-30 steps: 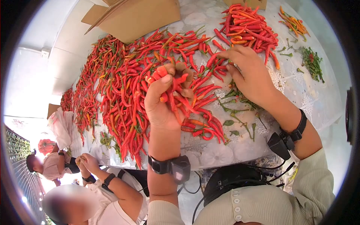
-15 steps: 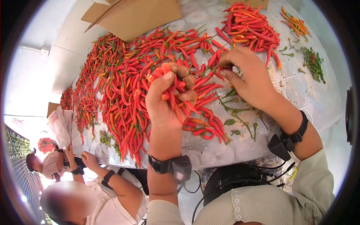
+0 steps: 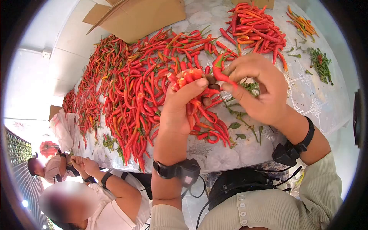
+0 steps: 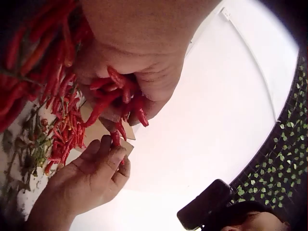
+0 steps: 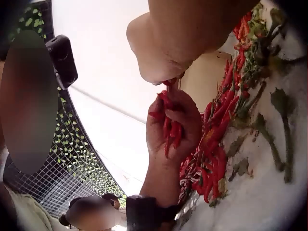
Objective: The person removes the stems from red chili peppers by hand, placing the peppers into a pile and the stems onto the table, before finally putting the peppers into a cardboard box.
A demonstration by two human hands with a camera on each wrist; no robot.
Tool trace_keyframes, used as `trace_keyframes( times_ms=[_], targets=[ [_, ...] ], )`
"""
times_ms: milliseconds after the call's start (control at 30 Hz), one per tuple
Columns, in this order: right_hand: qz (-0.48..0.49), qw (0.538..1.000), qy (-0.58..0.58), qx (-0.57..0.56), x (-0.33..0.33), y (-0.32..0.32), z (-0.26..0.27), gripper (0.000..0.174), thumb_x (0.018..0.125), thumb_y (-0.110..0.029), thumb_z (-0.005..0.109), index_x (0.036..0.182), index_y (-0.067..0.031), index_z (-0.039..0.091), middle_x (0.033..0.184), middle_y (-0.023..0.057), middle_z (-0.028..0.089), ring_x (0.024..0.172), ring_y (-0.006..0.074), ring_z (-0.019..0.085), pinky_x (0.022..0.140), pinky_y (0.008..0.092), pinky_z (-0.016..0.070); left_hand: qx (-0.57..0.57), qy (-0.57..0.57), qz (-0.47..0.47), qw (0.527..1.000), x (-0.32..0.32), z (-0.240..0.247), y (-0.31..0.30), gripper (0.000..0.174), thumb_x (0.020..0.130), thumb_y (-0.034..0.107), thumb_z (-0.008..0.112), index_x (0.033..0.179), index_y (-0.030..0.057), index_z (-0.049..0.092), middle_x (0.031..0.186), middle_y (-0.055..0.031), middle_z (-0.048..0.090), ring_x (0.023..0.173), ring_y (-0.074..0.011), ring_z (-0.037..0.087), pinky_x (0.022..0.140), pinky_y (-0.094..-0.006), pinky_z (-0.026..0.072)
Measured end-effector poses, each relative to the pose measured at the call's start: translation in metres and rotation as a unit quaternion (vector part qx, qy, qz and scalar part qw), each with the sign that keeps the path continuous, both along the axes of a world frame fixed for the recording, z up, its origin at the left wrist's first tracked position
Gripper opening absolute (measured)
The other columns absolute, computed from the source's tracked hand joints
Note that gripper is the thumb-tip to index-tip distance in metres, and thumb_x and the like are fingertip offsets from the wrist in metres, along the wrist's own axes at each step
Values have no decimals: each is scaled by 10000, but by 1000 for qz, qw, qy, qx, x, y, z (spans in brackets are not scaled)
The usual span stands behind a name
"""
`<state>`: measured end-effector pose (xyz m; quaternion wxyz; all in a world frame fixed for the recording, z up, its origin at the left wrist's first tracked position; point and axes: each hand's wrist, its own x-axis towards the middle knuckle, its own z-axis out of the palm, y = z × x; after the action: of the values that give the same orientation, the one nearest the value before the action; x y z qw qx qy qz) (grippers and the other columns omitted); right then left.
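My left hand (image 3: 180,103) grips a bunch of red chili peppers (image 3: 188,76), their pale cut-looking ends showing above the thumb. Below the fist the pointed tips poke out, as the left wrist view shows with the bunch (image 4: 118,91). Close beside it, my right hand (image 3: 262,88) pinches a single red chili pepper (image 3: 220,73) that has a green stem end pointing up. In the right wrist view the two hands meet, the left hand (image 5: 166,139) under the right. Behind both lies a wide heap of red chilies (image 3: 130,92) with green stems.
A pile of chilies (image 3: 257,28) lies at the back right, near a few orange chilies (image 3: 301,23) and a bundle of green stems (image 3: 320,65). Cardboard box (image 3: 142,19) at the back. Loose stems (image 3: 243,119) lie before my right hand. Another person (image 3: 115,191) works at left.
My right hand has lifted a chili from the heap and brought it toward the left hand. My left hand has shifted right with its bunch.
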<state>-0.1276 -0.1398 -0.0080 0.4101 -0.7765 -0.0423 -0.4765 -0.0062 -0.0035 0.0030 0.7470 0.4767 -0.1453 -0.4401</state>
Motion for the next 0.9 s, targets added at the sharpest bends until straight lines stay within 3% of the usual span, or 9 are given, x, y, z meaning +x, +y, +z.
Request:
trace_keyframes(
  times_ms=[33,133,300,433,533,633,733,900],
  targets=[
    [-5,998,-6,-66,-1,0,2,187,693,21,678,853,-43,604,835,72,595,724,191,587,622,286,487,13,22,19,999,-3,1,-1,186,770,69,662,932,21,585,813,-75,642,653,-130,607,532,-249,491],
    [4,997,2,-82,-2,3,1,229,635,36,672,836,-60,619,835,81,613,731,257,586,634,325,488,-3,13,-15,1000,-4,-1,-2,189,764,50,669,931,22,587,810,-69,640,655,-128,606,539,-252,497],
    [23,990,-17,-136,5,-2,-7,224,639,28,663,837,-69,625,849,78,619,738,251,589,639,334,485,-12,21,-6,1000,-3,-3,-3,182,762,36,669,920,24,579,790,-55,623,667,-127,606,551,-247,498],
    [-1,997,36,-68,-2,2,3,178,684,-28,673,852,-61,622,852,68,618,747,211,592,619,300,466,-12,13,26,999,-3,-5,-4,205,752,7,669,930,27,568,782,-45,612,678,-116,600,552,-234,495],
    [-15,987,73,146,-3,7,5,170,723,-98,694,870,-51,621,836,52,614,748,160,583,605,269,444,-29,-23,16,999,-3,-2,-5,252,729,-21,681,947,24,563,800,-39,612,679,-103,598,563,-225,500],
    [41,968,94,230,4,3,0,157,753,-128,693,873,-50,629,822,38,609,733,124,560,598,258,437,-2,-62,10,998,-5,3,-3,293,710,-39,694,969,16,569,816,-36,614,693,-97,599,581,-220,506],
    [46,981,129,138,2,-1,-2,141,764,-127,685,878,-57,641,807,41,603,715,127,546,588,256,435,2,-55,-7,998,-4,1,-3,333,702,-25,710,1003,1,570,833,-42,620,715,-99,604,599,-216,508],
    [54,980,127,142,2,0,-4,124,783,-124,664,884,-54,644,788,39,599,683,125,536,569,247,428,13,-71,-16,997,-4,3,-2,329,697,-24,711,999,-23,581,858,-51,627,746,-103,607,654,-221,510]
  ],
)
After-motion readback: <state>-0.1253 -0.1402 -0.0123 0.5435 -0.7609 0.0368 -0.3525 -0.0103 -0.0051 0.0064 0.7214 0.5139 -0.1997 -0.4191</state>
